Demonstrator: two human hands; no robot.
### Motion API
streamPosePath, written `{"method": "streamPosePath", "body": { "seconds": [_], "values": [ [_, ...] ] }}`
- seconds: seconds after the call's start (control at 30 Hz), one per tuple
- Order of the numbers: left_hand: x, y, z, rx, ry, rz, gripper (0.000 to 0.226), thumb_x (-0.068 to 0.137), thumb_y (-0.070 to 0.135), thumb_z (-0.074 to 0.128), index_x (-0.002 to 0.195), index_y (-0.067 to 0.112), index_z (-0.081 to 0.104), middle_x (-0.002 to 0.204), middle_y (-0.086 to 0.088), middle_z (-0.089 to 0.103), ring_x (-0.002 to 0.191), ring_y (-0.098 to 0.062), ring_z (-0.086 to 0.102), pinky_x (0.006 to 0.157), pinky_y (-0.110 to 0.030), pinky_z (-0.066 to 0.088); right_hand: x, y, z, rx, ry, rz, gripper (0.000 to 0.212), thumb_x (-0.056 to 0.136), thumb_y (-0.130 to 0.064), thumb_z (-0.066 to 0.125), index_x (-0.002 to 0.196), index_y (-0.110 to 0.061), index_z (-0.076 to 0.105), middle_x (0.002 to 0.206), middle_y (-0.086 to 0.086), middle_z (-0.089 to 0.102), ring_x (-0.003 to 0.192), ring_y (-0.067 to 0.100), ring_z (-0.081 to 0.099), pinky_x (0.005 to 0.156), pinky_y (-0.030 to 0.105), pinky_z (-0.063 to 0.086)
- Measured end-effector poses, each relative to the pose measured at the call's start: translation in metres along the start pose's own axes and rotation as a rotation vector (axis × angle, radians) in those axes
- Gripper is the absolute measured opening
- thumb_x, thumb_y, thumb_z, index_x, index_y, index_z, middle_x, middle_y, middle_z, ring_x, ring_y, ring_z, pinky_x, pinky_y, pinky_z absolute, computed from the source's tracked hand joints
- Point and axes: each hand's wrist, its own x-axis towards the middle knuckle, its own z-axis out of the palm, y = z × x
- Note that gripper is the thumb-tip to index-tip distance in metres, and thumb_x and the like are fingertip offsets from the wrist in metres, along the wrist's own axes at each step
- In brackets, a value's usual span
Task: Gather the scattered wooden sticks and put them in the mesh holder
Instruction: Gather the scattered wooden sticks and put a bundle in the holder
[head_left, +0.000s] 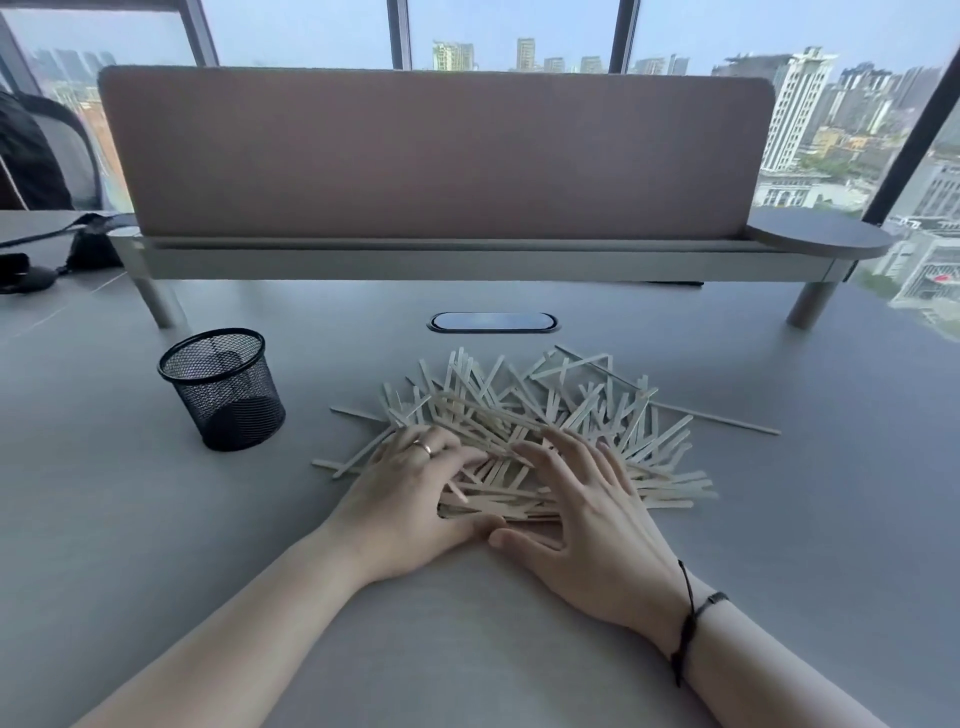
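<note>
A heap of several pale wooden sticks (540, 415) lies scattered on the grey desk (779, 519), in the middle of the view. My left hand (405, 499), with a ring on one finger, lies on the heap's near left part, its fingers curled into the sticks. My right hand (582, 514) rests on the near right part with fingers spread over the sticks. Both thumbs meet at the heap's near edge. The black mesh holder (223, 389) stands upright to the left of the heap, apart from it, and looks empty.
A raised shelf with a pink-brown divider panel (431, 156) spans the back of the desk on metal legs (156, 301). An oval cable port (492, 321) sits behind the heap. Dark items (31, 270) lie at the far left. Windows stand beyond.
</note>
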Motion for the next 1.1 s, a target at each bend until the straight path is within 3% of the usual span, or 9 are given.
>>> {"method": "streamPosePath", "body": {
  "seconds": [0.13,0.27,0.43,0.57,0.8,0.93,1.1],
  "values": [
    [0.001,-0.004,0.005,-0.091,0.046,-0.001,0.069,0.075,0.08,0.054,0.121,0.03,0.066,0.112,0.015,0.061,0.116,-0.01,0.044,0.1,-0.033,0.042,0.001,0.004,0.0,-0.002,-0.029,0.007,0.08,0.078,-0.083,0.042,0.146,-0.045,0.025,0.157,-0.01,0.025,0.149,0.01,0.013,0.123,0.039,0.005],
    [0.002,-0.007,0.004,-0.176,0.097,-0.002,0.061,0.074,0.08,0.056,0.102,0.028,0.068,0.095,0.022,0.058,0.105,-0.004,0.041,0.089,-0.016,0.034,0.005,0.007,0.004,-0.026,-0.056,-0.011,0.082,0.078,-0.085,0.039,0.147,-0.043,0.026,0.155,-0.013,0.029,0.148,0.009,0.016,0.123,0.038,0.005],
    [-0.001,-0.007,0.004,-0.136,0.146,-0.004,0.053,0.071,0.079,0.059,0.088,0.029,0.065,0.085,0.027,0.055,0.096,-0.005,0.041,0.083,-0.022,0.028,0.006,0.006,0.004,-0.02,-0.054,-0.018,0.077,0.079,-0.079,0.042,0.146,-0.041,0.031,0.15,-0.017,0.034,0.143,0.004,0.021,0.12,0.038,0.015],
    [-0.003,-0.007,0.002,-0.026,0.225,0.02,0.057,0.07,0.085,0.051,0.075,0.028,0.054,0.077,0.015,0.063,0.087,-0.012,0.049,0.076,-0.036,0.029,0.005,0.005,0.003,-0.019,-0.059,-0.01,0.071,0.079,-0.08,0.039,0.14,-0.043,0.04,0.151,-0.015,0.033,0.142,0.005,0.018,0.121,0.038,0.014],
    [-0.001,-0.008,0.0,0.084,0.349,0.098,0.058,0.077,0.083,0.049,0.07,0.025,0.053,0.067,0.011,0.061,0.069,-0.017,0.059,0.063,-0.033,0.041,0.005,0.008,0.005,-0.029,-0.04,-0.011,0.069,0.081,-0.078,0.037,0.134,-0.036,0.052,0.153,-0.01,0.035,0.143,0.008,0.017,0.121,0.039,0.015],
    [-0.002,-0.005,-0.001,0.052,0.375,0.111,0.059,0.073,0.08,0.061,0.074,0.021,0.052,0.061,0.014,0.049,0.057,-0.012,0.048,0.058,-0.029,0.042,0.006,0.008,0.006,-0.002,-0.021,-0.014,0.064,0.081,-0.077,0.036,0.131,-0.042,0.053,0.15,-0.014,0.037,0.143,0.004,0.014,0.12,0.038,0.016],
    [0.0,0.002,-0.001,0.145,0.326,0.15,0.064,0.071,0.083,0.062,0.09,0.022,0.065,0.089,0.011,0.066,0.086,-0.016,0.062,0.074,-0.035,0.049,0.008,0.011,0.006,-0.048,-0.016,-0.03,0.06,0.085,-0.071,0.043,0.137,-0.041,0.046,0.153,-0.016,0.037,0.149,0.006,0.014,0.123,0.043,0.009]
  ]
}}
